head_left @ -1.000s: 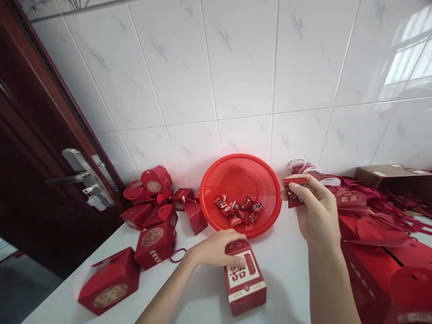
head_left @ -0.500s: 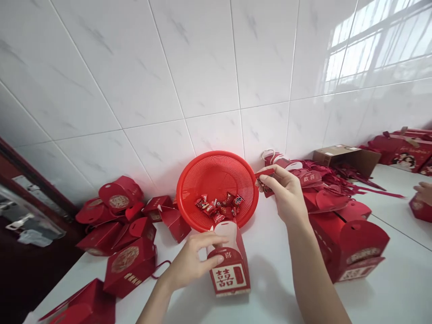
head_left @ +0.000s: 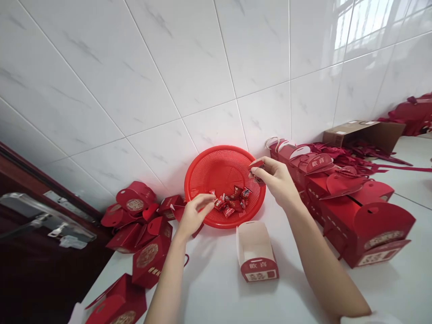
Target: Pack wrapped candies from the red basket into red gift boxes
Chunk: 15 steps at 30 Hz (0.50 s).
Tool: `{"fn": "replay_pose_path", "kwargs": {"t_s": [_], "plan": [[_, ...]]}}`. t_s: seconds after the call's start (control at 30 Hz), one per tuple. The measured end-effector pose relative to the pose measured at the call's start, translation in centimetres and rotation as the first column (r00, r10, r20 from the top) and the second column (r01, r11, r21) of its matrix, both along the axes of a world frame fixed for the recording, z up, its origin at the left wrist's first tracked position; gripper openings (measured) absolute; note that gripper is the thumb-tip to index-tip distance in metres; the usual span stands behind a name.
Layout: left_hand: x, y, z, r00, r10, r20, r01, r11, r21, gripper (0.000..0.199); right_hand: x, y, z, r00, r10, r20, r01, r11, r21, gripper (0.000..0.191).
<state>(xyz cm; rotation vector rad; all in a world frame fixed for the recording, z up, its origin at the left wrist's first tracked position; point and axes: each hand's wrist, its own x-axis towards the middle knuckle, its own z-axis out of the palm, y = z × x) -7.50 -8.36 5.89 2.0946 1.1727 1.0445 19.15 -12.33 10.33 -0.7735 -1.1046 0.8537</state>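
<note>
A round red plastic basket (head_left: 222, 157) leans toward the tiled wall, with several red wrapped candies (head_left: 232, 202) at its bottom. Over its left front rim is my left hand (head_left: 195, 212), thumb and fingers close together near the candies; what they hold, if anything, is hidden. My right hand (head_left: 277, 177) pinches small wrapped candies (head_left: 256, 173) at the basket's right rim. An open red and white gift box (head_left: 258, 252) stands on the table in front of the basket, touched by neither hand, its pale inside showing.
Closed red boxes (head_left: 148, 261) are piled at the left by a dark door. At the right, a row of red boxes (head_left: 364, 225) runs back toward a cardboard box (head_left: 364, 132) with dark red ribbons (head_left: 364, 153). The white table (head_left: 222, 292) meets the tiled wall.
My left hand has let go of the gift box and moved to the basket's rim. The box's flaps now stand apart. My right hand still holds candies. The view has shifted.
</note>
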Motion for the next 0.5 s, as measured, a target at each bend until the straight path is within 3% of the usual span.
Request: {"fn": "replay_pose_path", "kwargs": {"t_s": [0.1, 0.2, 0.37, 0.5], "plan": [[0.5, 4.7, -1.1, 0.979, 0.139, -0.15, -0.138, 0.99, 0.016, 0.037, -0.3, 0.7, -0.5, 0.995, 0.051, -0.08, -0.056, 0.997, -0.061, 0.02], [1.1, 7.7, -2.0, 0.901, 0.227, -0.371, -0.219, 0.974, 0.063, 0.041, -0.6, 1.7, -1.1, 0.963, 0.113, -0.243, -0.145, 0.983, -0.116, 0.027], [1.8, 8.7, -4.1, 0.863, 0.149, -0.483, -0.158, 0.987, 0.024, 0.028, -1.1, 3.4, -1.9, 0.889, 0.132, -0.439, -0.216, 0.965, -0.147, 0.03], [2.0, 8.2, -6.1, 0.844, 0.198, -0.498, -0.183, 0.98, 0.081, 0.021, -1.4, 4.1, -2.3, 0.826, 0.184, -0.532, -0.28, 0.954, -0.105, 0.025]]}}
